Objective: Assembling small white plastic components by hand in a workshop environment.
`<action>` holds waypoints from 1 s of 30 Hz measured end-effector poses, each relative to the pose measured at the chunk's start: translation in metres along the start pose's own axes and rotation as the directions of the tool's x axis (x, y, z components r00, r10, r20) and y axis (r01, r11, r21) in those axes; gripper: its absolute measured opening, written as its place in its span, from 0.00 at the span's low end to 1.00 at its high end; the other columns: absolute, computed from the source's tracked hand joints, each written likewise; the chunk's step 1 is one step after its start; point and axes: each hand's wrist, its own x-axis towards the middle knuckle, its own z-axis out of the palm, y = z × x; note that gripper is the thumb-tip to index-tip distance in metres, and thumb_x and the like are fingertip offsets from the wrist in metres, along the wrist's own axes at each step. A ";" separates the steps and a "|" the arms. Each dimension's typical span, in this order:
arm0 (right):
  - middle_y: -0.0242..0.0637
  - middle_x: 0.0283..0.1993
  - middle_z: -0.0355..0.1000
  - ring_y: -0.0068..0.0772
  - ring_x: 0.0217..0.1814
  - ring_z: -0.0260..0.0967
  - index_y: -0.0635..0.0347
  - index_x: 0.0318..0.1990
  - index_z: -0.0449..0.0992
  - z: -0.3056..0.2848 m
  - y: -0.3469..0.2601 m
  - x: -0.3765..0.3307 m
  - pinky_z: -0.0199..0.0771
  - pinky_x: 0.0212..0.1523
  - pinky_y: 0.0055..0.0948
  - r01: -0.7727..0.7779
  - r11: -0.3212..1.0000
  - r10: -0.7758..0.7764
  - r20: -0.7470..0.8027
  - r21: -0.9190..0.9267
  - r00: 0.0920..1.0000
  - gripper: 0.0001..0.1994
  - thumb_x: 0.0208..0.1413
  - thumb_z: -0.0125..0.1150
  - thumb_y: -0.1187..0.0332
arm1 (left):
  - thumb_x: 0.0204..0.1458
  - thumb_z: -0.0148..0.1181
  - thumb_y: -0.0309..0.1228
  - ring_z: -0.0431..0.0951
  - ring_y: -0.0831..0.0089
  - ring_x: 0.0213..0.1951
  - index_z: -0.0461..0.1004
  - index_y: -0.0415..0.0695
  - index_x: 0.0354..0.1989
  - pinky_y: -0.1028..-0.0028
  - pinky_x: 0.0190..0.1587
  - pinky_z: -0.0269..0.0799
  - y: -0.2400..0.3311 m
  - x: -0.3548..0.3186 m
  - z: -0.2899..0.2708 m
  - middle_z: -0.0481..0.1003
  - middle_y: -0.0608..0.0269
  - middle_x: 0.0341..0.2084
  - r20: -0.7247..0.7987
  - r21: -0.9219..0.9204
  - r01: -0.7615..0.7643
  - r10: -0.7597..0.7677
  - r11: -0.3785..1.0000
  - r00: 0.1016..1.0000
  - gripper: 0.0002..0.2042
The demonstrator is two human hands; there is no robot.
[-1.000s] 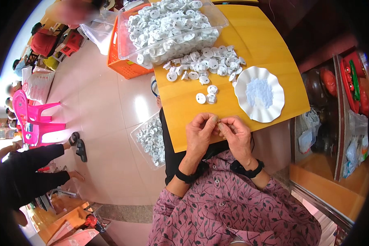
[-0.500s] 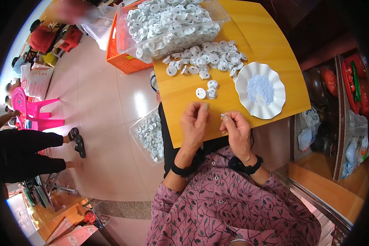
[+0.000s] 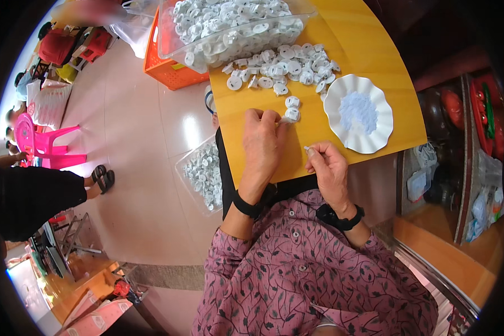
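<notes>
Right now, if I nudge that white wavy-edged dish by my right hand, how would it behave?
The white dish looks thin and shallow, so it would probably slide easily on the smooth yellow tabletop. It holds loose white powder, which may spill if the dish tips. Its fluted rim looks flimsy and might flex when pinched.

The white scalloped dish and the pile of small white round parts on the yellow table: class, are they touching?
Apart. The head view shows bare yellow table between the white scalloped dish and the nearest of the small white round parts.
</notes>
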 end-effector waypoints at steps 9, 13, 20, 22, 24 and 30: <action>0.30 0.37 0.69 0.16 0.31 0.68 0.65 0.38 0.72 -0.001 -0.005 -0.004 0.69 0.34 0.18 0.043 0.998 -0.044 -0.018 -0.037 0.999 0.03 0.64 0.57 0.74 | 0.55 0.65 0.22 0.81 0.67 0.31 0.71 0.37 0.33 0.74 0.35 0.79 0.006 -0.024 -0.007 0.77 0.54 0.39 0.273 -0.729 0.358 -0.232 0.584 0.934 0.06; 0.34 0.42 0.70 0.22 0.37 0.70 0.66 0.37 0.72 -0.002 -0.004 -0.002 0.70 0.39 0.21 0.217 0.966 -0.223 -0.029 -0.139 0.974 0.02 0.60 0.59 0.77 | 0.58 0.62 0.21 0.82 0.63 0.42 0.72 0.34 0.39 0.71 0.43 0.82 0.008 -0.035 -0.015 0.78 0.52 0.44 0.522 -0.823 0.555 -0.229 0.119 0.822 0.06; 0.42 0.45 0.71 0.39 0.47 0.71 0.65 0.35 0.72 0.003 -0.019 0.001 0.72 0.48 0.31 0.422 0.790 -0.471 0.001 -0.446 0.882 0.04 0.55 0.62 0.79 | 0.62 0.57 0.22 0.79 0.56 0.52 0.70 0.33 0.59 0.66 0.55 0.80 0.004 -0.043 -0.012 0.75 0.48 0.50 0.569 -0.822 0.554 -0.167 -0.132 0.805 0.18; 0.42 0.45 0.71 0.39 0.47 0.71 0.65 0.35 0.72 0.005 -0.024 0.001 0.72 0.48 0.32 0.430 0.771 -0.487 0.000 -0.470 0.874 0.04 0.55 0.62 0.79 | 0.62 0.57 0.21 0.79 0.58 0.52 0.71 0.32 0.58 0.67 0.56 0.80 0.006 -0.042 -0.016 0.75 0.49 0.51 0.578 -0.815 0.555 -0.156 -0.168 0.801 0.17; 0.42 0.46 0.70 0.40 0.47 0.71 0.64 0.35 0.73 0.007 -0.026 0.001 0.72 0.49 0.33 0.427 0.762 -0.488 0.001 -0.486 0.873 0.05 0.55 0.63 0.79 | 0.62 0.57 0.21 0.79 0.60 0.51 0.71 0.32 0.57 0.67 0.56 0.79 0.006 -0.043 -0.016 0.75 0.49 0.51 0.585 -0.807 0.555 -0.145 -0.203 0.798 0.16; 0.45 0.47 0.69 0.42 0.48 0.71 0.64 0.35 0.72 0.009 -0.024 0.003 0.72 0.50 0.34 0.417 0.772 -0.479 -0.008 -0.479 0.878 0.05 0.54 0.64 0.78 | 0.61 0.59 0.20 0.78 0.64 0.52 0.72 0.35 0.58 0.67 0.57 0.78 0.003 -0.049 -0.009 0.76 0.53 0.50 0.542 -0.839 0.528 -0.118 -0.131 0.832 0.17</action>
